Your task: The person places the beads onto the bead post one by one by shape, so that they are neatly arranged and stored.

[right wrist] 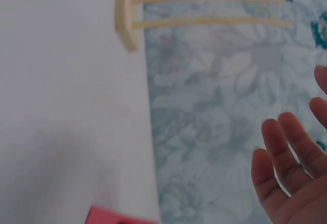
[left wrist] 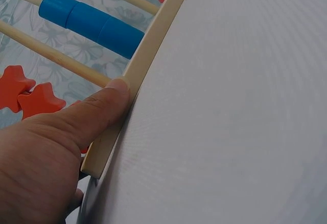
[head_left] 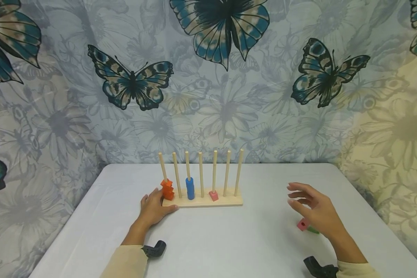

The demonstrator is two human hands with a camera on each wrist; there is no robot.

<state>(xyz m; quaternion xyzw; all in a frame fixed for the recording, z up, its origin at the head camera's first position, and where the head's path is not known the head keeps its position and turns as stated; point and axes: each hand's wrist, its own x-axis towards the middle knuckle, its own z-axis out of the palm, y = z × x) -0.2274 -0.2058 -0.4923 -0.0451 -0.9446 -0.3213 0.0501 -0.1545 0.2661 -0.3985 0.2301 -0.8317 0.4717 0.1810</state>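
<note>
My left hand (head_left: 154, 209) grips the rack (head_left: 200, 201); my right hand (head_left: 317, 211) hovers relaxed, empty. Stacking seems underway; next I'd pinch the loose pink block (head_left: 302, 224).

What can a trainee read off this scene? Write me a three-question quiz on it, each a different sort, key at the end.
1. In the head view, how many pegs on the wooden rack are bare? A) two B) four C) six
2. Fill in: in the head view, the blue cylinders sit on the ____ peg from the left.
3. True or false: both hands touch the wooden rack.

Key: 1. B. 2. third. 3. False; the left hand does, the right hand is apart from it.
</note>
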